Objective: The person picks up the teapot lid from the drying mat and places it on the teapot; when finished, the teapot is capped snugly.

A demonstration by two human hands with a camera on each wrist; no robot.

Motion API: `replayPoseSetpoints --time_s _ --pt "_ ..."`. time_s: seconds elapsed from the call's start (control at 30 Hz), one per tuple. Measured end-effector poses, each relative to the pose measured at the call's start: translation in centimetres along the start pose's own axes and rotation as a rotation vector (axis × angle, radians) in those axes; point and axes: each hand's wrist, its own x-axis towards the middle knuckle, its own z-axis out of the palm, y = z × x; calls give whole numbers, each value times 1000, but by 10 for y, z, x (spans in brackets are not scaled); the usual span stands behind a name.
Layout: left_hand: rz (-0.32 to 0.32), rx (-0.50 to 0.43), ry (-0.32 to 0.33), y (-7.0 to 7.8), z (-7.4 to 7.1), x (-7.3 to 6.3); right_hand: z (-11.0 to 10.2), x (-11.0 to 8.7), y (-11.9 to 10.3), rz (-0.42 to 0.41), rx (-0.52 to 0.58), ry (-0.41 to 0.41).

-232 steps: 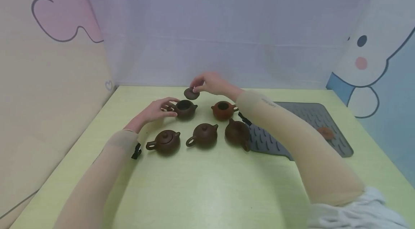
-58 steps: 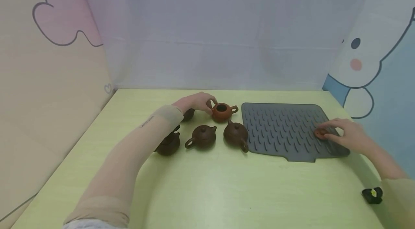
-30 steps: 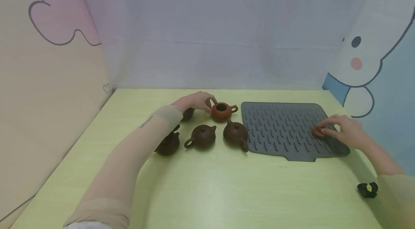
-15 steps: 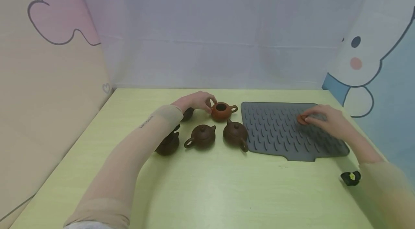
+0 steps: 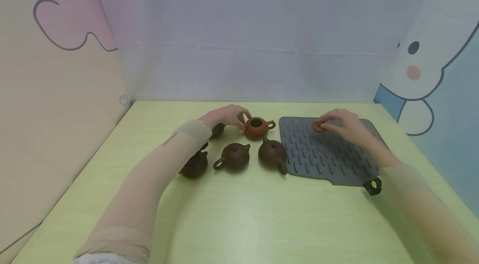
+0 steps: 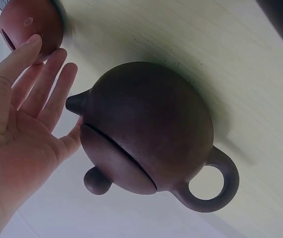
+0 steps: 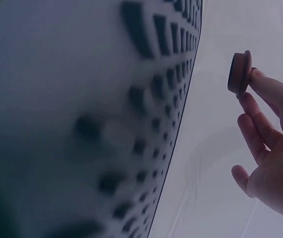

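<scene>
My left hand (image 5: 230, 115) reaches to the lidless reddish-brown teapot (image 5: 256, 128), its thumb and fingers pinching the spout side. The left wrist view shows the thumb on that teapot's body (image 6: 37, 20), with the fingers close by. My right hand (image 5: 346, 126) pinches a small reddish-brown teapot lid (image 5: 319, 126) between thumb and fingertips, raised above the grey mat (image 5: 307, 164). In the right wrist view the lid (image 7: 239, 73) is tilted on edge, its inner rim facing away from the palm.
Dark brown lidded teapots stand in front: one in the middle (image 5: 234, 157), one beside the mat (image 5: 272, 154), one at left (image 5: 195, 166) partly behind my forearm. Another dark teapot (image 5: 218, 131) is mostly hidden by my left wrist. The left wrist view shows a lidded teapot (image 6: 146, 124) close up.
Earlier, my right hand put a dark lid on the back-left teapot. It has since picked up the reddish lid from the mat and carries it left. The left hand stays at the reddish teapot.
</scene>
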Motion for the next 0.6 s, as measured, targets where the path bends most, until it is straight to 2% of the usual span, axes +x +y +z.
replayPoseSetpoints --time_s 0.3,0.6 --pt "-6 5 -1 1 0 -1 27 43 -19 -33 66 -26" --pt "-5 -1 6 2 0 -1 46 78 -48 -162 152 9"
